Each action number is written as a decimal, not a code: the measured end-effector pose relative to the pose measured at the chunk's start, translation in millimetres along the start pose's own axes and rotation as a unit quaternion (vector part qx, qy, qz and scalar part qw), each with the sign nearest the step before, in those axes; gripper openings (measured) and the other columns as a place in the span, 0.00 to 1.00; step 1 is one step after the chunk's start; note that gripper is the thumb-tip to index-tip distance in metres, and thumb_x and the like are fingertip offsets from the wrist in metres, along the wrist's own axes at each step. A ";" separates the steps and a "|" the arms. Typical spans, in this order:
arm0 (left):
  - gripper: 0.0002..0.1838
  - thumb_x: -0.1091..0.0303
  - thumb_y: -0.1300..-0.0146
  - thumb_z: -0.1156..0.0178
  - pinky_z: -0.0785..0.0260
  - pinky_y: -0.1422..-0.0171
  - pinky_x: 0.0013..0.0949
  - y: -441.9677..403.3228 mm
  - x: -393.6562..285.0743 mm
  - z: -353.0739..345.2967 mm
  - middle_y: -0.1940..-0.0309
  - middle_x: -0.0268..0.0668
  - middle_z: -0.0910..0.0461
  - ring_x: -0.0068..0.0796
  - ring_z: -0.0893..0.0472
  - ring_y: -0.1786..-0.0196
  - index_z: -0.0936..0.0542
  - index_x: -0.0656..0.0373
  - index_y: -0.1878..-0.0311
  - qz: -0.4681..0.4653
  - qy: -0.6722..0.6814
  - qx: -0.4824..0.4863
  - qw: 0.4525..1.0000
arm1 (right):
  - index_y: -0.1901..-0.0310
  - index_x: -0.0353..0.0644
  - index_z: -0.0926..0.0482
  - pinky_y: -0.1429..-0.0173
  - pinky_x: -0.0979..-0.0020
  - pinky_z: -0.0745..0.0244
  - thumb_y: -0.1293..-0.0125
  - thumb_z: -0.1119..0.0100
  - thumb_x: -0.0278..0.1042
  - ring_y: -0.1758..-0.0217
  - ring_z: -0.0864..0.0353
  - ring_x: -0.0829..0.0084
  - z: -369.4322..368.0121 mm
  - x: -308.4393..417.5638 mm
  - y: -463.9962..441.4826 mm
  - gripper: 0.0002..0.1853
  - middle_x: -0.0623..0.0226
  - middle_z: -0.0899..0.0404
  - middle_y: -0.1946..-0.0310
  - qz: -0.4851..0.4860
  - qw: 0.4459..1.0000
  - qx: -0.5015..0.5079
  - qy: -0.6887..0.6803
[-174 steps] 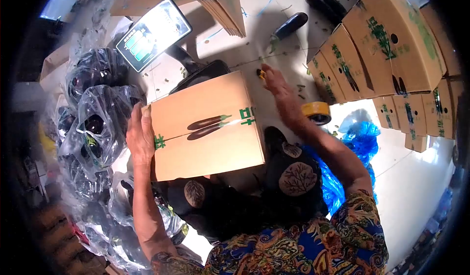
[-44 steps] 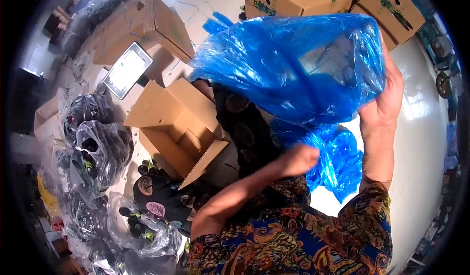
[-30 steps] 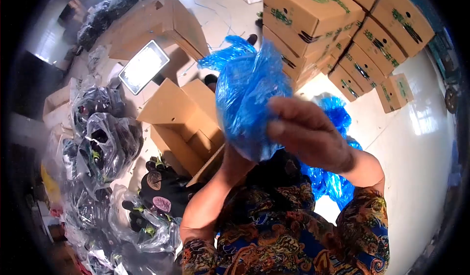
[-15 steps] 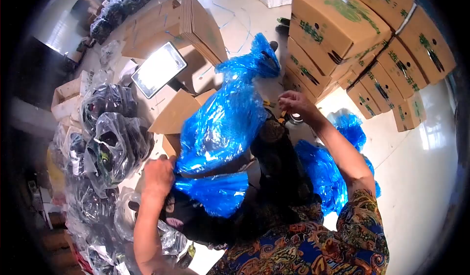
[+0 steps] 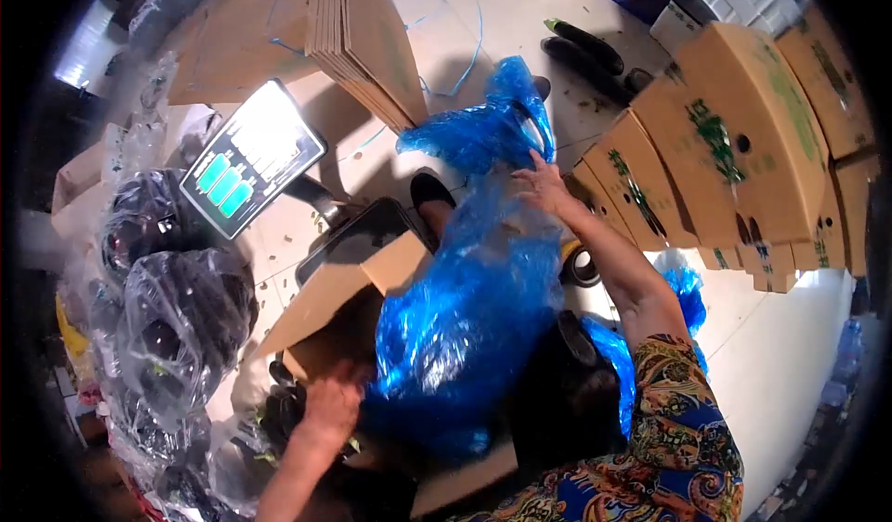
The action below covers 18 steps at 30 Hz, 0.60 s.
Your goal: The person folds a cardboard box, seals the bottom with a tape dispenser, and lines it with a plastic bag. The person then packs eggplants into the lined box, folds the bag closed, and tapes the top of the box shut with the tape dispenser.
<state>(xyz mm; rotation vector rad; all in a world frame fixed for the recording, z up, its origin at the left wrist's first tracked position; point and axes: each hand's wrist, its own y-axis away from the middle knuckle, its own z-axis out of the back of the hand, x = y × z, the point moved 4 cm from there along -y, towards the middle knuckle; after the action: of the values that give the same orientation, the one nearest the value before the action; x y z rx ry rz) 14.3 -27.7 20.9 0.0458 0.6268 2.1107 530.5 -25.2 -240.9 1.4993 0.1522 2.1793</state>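
Right, you have the blue plastic bag (image 5: 460, 317) lying across the right part of the open carton (image 5: 321, 306), its crumpled far end stretching well past the rim. Your right hand (image 5: 544, 190) is out at that far end, fingers spread and touching the film, probably to keep it extended. Your left hand (image 5: 334, 403) sits at the bag's near left edge, beside the carton's mouth; its fingers look curled, but blur hides whether they pinch the plastic, so I can't tell. With a hand at each end, such light film presumably bunches less. The carton's flaps splay outward, leaving the mouth reachable. Far left, the lit display (image 5: 253, 159) tilts up, likely for easy reading, while the tape roll (image 5: 576, 278) rests just beside your right forearm, seemingly handy.
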 end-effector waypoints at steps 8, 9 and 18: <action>0.19 0.77 0.53 0.43 0.26 0.52 0.49 -23.3 -13.5 -3.2 0.60 0.47 0.24 0.55 0.21 0.55 0.22 0.55 0.54 0.034 0.195 0.115 0.973 | 0.50 0.46 0.21 0.40 0.53 0.32 0.46 0.34 0.51 0.42 0.29 0.51 -23.9 6.0 -18.5 0.25 0.52 0.27 0.45 0.001 0.889 -0.053 0.454; 0.19 0.77 0.53 0.43 0.26 0.52 0.49 -23.1 -11.6 -8.3 0.60 0.47 0.23 0.55 0.21 0.55 0.21 0.55 0.55 0.035 0.202 0.110 0.973 | 0.53 0.44 0.21 0.44 0.53 0.30 0.44 0.36 0.49 0.46 0.27 0.51 -31.0 3.4 -6.6 0.22 0.52 0.25 0.51 0.010 0.895 -0.021 0.446; 0.12 0.75 0.53 0.40 0.31 0.48 0.47 18.4 33.4 -41.7 0.62 0.49 0.20 0.53 0.24 0.54 0.19 0.61 0.62 0.052 0.193 0.019 0.980 | 0.72 0.39 0.23 0.67 0.60 0.28 0.45 0.34 0.44 0.74 0.22 0.57 46.6 -25.9 315.2 0.15 0.55 0.22 0.77 -0.022 0.976 -0.060 0.208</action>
<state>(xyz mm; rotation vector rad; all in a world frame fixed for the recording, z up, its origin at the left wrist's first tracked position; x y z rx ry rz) -30.4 -27.4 -13.7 -0.3234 0.9103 2.2262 476.7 -321.0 -132.4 0.9505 0.1861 2.3936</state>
